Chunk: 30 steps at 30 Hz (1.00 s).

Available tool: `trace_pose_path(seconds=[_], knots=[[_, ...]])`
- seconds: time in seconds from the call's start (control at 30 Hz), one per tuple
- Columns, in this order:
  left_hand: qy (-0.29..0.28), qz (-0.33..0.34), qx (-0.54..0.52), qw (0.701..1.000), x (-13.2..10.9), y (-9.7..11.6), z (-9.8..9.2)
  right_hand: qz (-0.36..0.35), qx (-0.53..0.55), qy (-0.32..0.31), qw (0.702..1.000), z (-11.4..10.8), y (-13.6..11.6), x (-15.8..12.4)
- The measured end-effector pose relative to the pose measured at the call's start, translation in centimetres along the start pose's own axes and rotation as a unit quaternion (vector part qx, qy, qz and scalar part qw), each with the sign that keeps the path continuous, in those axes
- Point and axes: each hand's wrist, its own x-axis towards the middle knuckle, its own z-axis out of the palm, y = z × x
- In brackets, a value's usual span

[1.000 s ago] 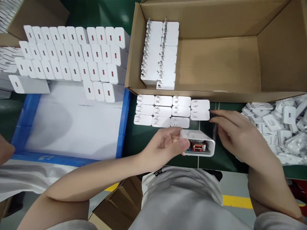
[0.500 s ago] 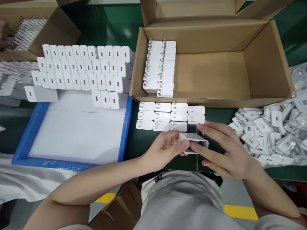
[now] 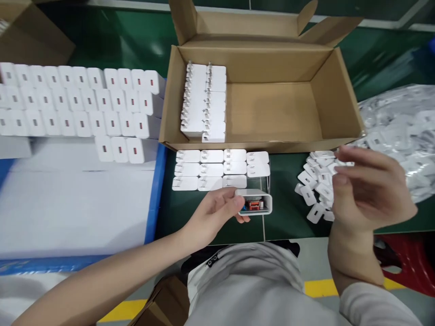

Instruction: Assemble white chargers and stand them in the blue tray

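Note:
A white charger housing (image 3: pixel 255 193) is held by my left hand (image 3: pixel 215 213), thumb on its near side and fingers around the end. Its open side faces me and shows a circuit board (image 3: pixel 254 205) with red and blue parts inside. My right hand (image 3: pixel 370 192) hovers at the right, fingers stretched and apart from the thumb, with nothing visible in it. Below and left of it lies a loose pile of white end caps (image 3: pixel 317 179) with small slots. Just beyond the held housing, several white chargers with prongs (image 3: pixel 210 170) lie in short rows on the green table.
A cardboard box (image 3: pixel 272 147) holds two columns of pronged chargers (image 3: pixel 215 99) at its left. To the left, a blue-rimmed tray (image 3: pixel 154 199) carries rows of upright chargers (image 3: pixel 84 99). A clear bag (image 3: pixel 404 131) of white parts lies at right; a red stool (image 3: pixel 408 267) stands below.
My right hand has left the housing and moved right to the end caps. The housing stays in my left hand, its inside now uncovered. The view has shifted to the right.

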Motion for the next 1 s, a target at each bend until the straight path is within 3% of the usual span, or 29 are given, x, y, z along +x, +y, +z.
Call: trace_pose_path(seconds=[0.07,0.1,0.23,0.37,0.5,0.63,0.73,0.87,1.0], knots=[[-0.005,0.0,0.002,1.0,0.0,0.1,0.0,0.051,0.024,0.051,0.997,-0.9,0.3,0.3],[-0.01,0.002,0.002,1.0,-0.1,0.2,0.0,0.071,0.022,0.027,0.997,-1.4,0.5,0.3],[-0.021,0.003,-0.01,1.0,0.0,0.1,-0.1,0.056,-0.084,-0.191,0.976,-3.2,1.6,-1.8],[-0.019,-0.011,-0.022,1.0,0.1,0.0,-0.1,0.015,-0.178,-0.264,0.948,-3.5,1.7,-4.5],[-0.02,-0.021,-0.039,0.999,0.1,0.0,0.0,-0.018,-0.24,-0.281,0.929,-2.7,1.5,-5.8],[-0.036,-0.013,-0.057,0.998,0.2,-0.2,0.2,-0.039,-0.201,-0.27,0.941,-1.9,2.2,-5.6],[-0.037,-0.006,-0.068,0.997,0.2,-0.3,0.1,-0.036,-0.142,-0.248,0.958,-1.8,1.8,-3.7],[-0.034,-0.001,-0.068,0.997,0.0,-0.3,0.1,-0.027,-0.043,-0.165,0.985,-1.9,-1.7,0.4],[-0.023,0.003,-0.067,0.997,-0.2,-0.3,0.2,-0.172,0.033,-0.228,0.958,-0.7,-5.2,3.3]])
